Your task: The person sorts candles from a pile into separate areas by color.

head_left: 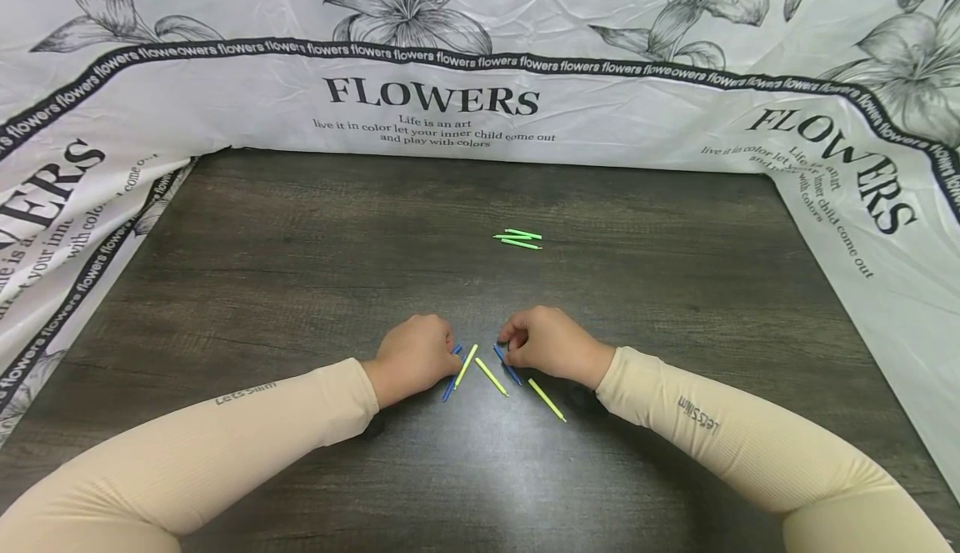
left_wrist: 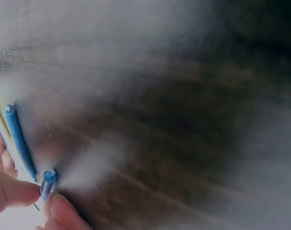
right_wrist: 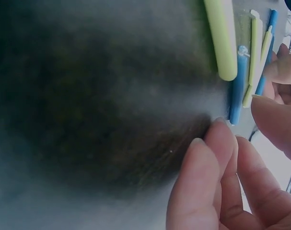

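My left hand (head_left: 420, 353) pinches a thin blue candle (left_wrist: 48, 178) between thumb and finger, as the left wrist view shows. In the head view this candle slants down beside a yellow candle (head_left: 467, 365). Another blue candle (head_left: 507, 365) lies by my right hand (head_left: 551, 343). Seen from the right wrist, that blue candle (right_wrist: 238, 88) lies just past the fingertips, with the thumb apart from the fingers. Two more yellow candles lie near: a middle yellow candle (head_left: 492, 376) between the hands and a right yellow candle (head_left: 547, 400) below the right hand.
Three green candles (head_left: 520, 239) lie in a loose group farther back on the dark wooden table (head_left: 300, 236). White cloth printed with flowers (head_left: 435, 132) borders the table at the back and sides.
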Demonstrator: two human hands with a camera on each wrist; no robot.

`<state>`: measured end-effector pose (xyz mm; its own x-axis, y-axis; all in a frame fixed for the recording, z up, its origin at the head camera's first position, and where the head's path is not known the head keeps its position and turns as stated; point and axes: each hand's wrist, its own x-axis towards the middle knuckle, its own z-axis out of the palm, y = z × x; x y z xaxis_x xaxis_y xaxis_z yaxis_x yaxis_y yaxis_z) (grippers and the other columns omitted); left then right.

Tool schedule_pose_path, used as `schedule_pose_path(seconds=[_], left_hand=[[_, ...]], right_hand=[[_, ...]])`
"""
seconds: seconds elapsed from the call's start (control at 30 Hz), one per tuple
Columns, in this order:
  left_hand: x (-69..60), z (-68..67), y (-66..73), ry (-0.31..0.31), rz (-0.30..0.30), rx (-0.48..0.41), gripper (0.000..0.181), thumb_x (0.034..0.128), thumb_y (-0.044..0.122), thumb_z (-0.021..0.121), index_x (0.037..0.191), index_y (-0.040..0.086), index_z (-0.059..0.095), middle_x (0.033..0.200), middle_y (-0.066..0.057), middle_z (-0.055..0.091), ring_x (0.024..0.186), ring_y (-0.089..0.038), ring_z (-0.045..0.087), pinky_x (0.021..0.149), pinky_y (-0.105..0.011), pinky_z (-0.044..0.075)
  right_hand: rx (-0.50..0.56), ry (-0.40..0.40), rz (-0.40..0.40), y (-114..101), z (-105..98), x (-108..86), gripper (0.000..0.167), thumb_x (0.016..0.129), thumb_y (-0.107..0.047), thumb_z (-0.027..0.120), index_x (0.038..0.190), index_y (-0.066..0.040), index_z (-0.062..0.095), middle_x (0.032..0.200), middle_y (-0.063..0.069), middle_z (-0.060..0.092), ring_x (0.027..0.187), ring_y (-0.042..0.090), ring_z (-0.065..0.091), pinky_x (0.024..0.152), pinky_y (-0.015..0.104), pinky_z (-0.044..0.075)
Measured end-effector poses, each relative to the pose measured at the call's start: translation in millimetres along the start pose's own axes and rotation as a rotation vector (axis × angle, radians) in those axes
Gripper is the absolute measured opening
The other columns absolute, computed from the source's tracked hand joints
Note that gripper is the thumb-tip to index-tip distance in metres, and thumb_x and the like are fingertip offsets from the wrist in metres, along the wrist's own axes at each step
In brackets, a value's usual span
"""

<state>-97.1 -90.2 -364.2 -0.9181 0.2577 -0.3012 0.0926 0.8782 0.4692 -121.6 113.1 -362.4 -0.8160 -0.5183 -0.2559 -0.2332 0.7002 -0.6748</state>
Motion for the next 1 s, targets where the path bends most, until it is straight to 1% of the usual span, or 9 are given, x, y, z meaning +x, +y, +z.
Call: schedule_pose_path(seconds=[0.27,0.4,0.53,0.67,0.7,0.8,0.9,0.93,1.0], left_hand=[[0.9,0.8,-3.1,0.024,0.012,-0.035,0.034,0.0778,0.012,0.068,0.055,0.016,0.043,0.049,0.006,0.036,0.045,-0.01,0.031,0.043,-0.023,0.022],[1.6,0.6,-4.6,0.023,0.005,-0.054,0.031,0.0778,0.013,0.069,0.057,0.015,0.046,0.051,0.006,0.038,0.046,-0.01,0.034,0.043,-0.023,0.024],[2.2,-2.3,-5.8,0.026,-0.005,-0.093,0.029,0.0773,0.012,0.068,0.057,0.014,0.048,0.051,0.005,0.04,0.046,-0.01,0.036,0.044,-0.023,0.026],[3.0,-7.5,-8.9,0.045,-0.008,-0.14,0.025,0.0781,0.011,0.069,0.059,0.013,0.053,0.054,0.003,0.046,0.049,-0.012,0.041,0.046,-0.024,0.031],[3.5,-8.8,-10.4,0.045,-0.005,-0.159,0.024,0.079,0.011,0.068,0.06,0.012,0.054,0.055,0.003,0.048,0.049,-0.012,0.042,0.047,-0.024,0.032],[4.8,-13.6,-15.5,0.05,0.039,-0.214,0.015,0.0813,0.008,0.067,0.067,0.009,0.062,0.061,0.001,0.054,0.052,-0.013,0.044,0.051,-0.026,0.037],[7.7,-18.2,-22.3,0.047,0.078,-0.283,0.009,0.0829,0.004,0.064,0.074,0.005,0.067,0.063,-0.001,0.058,0.052,-0.013,0.045,0.052,-0.026,0.039],[8.7,-20.0,-24.3,0.047,0.086,-0.3,0.008,0.0836,0.004,0.063,0.077,0.004,0.068,0.064,-0.002,0.059,0.052,-0.012,0.046,0.052,-0.026,0.04],[11.5,-22.8,-28.4,0.047,0.083,-0.328,0.008,0.0848,0.004,0.062,0.08,0.003,0.069,0.064,-0.003,0.062,0.053,-0.013,0.05,0.052,-0.026,0.042]], right_hand=[[-0.009,-0.004,-0.011,1,0,-0.9,0.017,0.08,-0.004,0.075,0.096,0.0,0.071,0.075,-0.003,0.065,0.066,0.005,0.056,0.063,0.022,0.048],[-0.015,-0.002,-0.01,1,1,-1.1,0.018,0.079,-0.004,0.076,0.096,-0.001,0.071,0.075,-0.003,0.066,0.065,0.005,0.057,0.063,0.022,0.048],[-0.026,0.0,-0.005,0,1,-1.1,0.018,0.078,-0.006,0.078,0.095,-0.002,0.072,0.075,-0.004,0.066,0.066,0.004,0.057,0.064,0.022,0.049],[-0.039,-0.003,-0.003,0,2,-1.0,0.019,0.077,-0.006,0.078,0.095,-0.003,0.072,0.075,-0.005,0.066,0.067,0.004,0.057,0.066,0.023,0.049],[-0.039,-0.003,0.002,-1,2,-1.0,0.019,0.077,-0.006,0.078,0.095,-0.003,0.072,0.075,-0.005,0.066,0.067,0.004,0.057,0.066,0.023,0.049],[-0.041,-0.001,0.01,-1,2,-0.9,0.019,0.077,-0.006,0.078,0.095,-0.003,0.072,0.075,-0.005,0.066,0.068,0.005,0.057,0.067,0.024,0.049],[-0.036,-0.005,0.004,-1,2,-0.5,0.019,0.077,-0.005,0.077,0.095,-0.002,0.072,0.075,-0.003,0.066,0.068,0.006,0.057,0.066,0.024,0.049],[-0.035,-0.008,0.0,-2,2,-0.3,0.019,0.077,-0.005,0.077,0.096,-0.002,0.072,0.076,-0.003,0.067,0.068,0.006,0.057,0.066,0.024,0.049],[-0.035,-0.015,-0.005,-1,3,0.0,0.02,0.078,-0.005,0.077,0.097,-0.002,0.072,0.077,-0.003,0.068,0.068,0.005,0.058,0.066,0.023,0.049]])
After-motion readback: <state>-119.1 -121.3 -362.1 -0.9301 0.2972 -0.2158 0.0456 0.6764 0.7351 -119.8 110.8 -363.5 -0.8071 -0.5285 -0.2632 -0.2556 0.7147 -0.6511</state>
